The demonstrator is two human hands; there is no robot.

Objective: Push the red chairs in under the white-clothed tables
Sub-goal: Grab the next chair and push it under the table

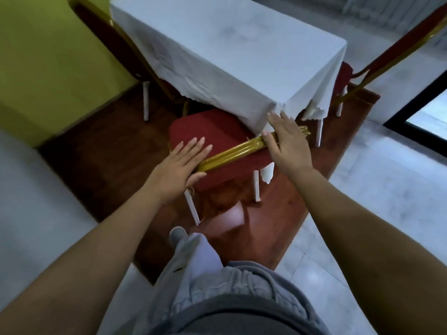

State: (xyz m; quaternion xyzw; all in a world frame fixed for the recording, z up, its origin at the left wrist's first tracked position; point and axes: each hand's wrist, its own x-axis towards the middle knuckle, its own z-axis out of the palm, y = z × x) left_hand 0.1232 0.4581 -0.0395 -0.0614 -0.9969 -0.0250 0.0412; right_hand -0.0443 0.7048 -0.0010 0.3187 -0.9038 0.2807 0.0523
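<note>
the table (232, 56) stands in the middle of the view under a white cloth (200, 76) that hangs down over its near edge and corner. a red chair (212, 131) sits at that near edge, its seat partly under the cloth's hem and its gold top rail (237, 151) still out on the near side of the table. its white legs (192, 209) stand on a brown wooden floor strip (273, 213) that runs beneath the table.

the left hand (179, 168) lies flat on the left end of the rail, fingers straight and spread, thumb against the rail's near face; it presses rather than grasps. the right hand (287, 143) rests over the right end of the rail, just below the table's near corner, fingers extended toward the cloth and the thumb laid along the rail; it is open too, with nothing closed in it.

a second chair (113, 44) stands on the table's left side, its dark red back up against the cloth. a third chair (396, 49) stands off the table's right side, its back tilted across the upper right of the view and a bit of red seat showing at the table's right edge.

below the table, nearest the camera, are the person's grey trousers (217, 281) and one grey shoe (177, 234) on the wooden strip. pale tiled floor (377, 189) lies to the right of the table and a yellow-green wall (48, 56) to its left.
</note>
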